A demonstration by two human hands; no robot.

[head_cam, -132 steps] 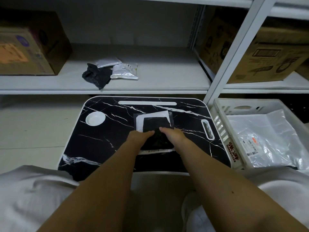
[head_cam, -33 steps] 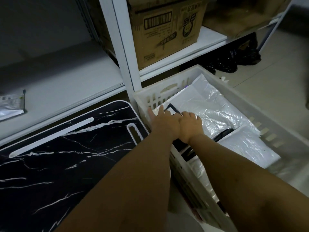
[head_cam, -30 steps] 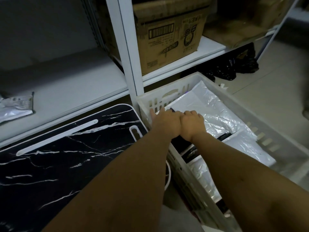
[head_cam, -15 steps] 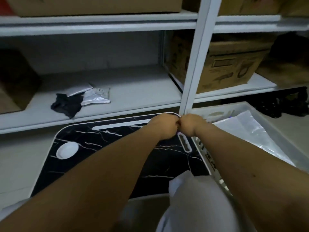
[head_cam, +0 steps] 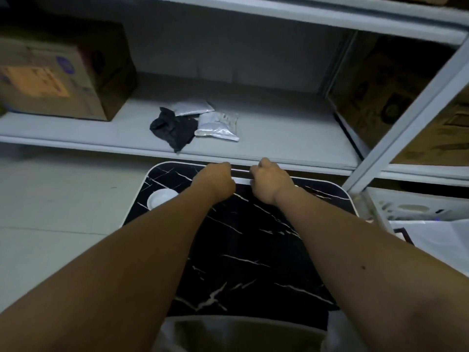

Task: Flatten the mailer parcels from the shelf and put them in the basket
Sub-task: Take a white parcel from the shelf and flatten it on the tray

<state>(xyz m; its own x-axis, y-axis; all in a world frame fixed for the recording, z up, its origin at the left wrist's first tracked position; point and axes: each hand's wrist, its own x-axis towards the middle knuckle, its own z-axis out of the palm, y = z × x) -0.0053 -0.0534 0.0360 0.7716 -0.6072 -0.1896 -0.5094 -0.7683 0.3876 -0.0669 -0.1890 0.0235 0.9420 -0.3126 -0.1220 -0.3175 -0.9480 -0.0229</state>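
Both arms reach forward over the black marble-patterned desk [head_cam: 243, 250]. The left hand [head_cam: 215, 181] and the right hand [head_cam: 269, 184] hover side by side above its far edge, just short of the shelf [head_cam: 279, 138], with a small gap between them. On each hand the fingers are curled under into a loose fist, and nothing shows inside either one; the fingertips themselves are hidden behind the knuckles.

Three mailer parcels remain on the shelf, beyond and slightly left of the hands. A crumpled black mailer [head_cam: 175, 128] lies nearest the shelf's front edge. A silver mailer [head_cam: 218, 127] sits just to its right, touching it, and a grey mailer [head_cam: 191, 107] lies behind them, partly tucked under the black one.

At the far right, past the shelf's slanted upright post [head_cam: 406, 107], stands the white basket [head_cam: 411, 209], with a pale flattened mailer [head_cam: 441, 240] inside it.

A round white recess [head_cam: 160, 199] marks the desk's far left corner, partly covered by the left forearm. A cardboard box [head_cam: 63, 74] stands at the left end of the shelf, and another cardboard carton [head_cam: 396, 102] stands to the right behind the post.
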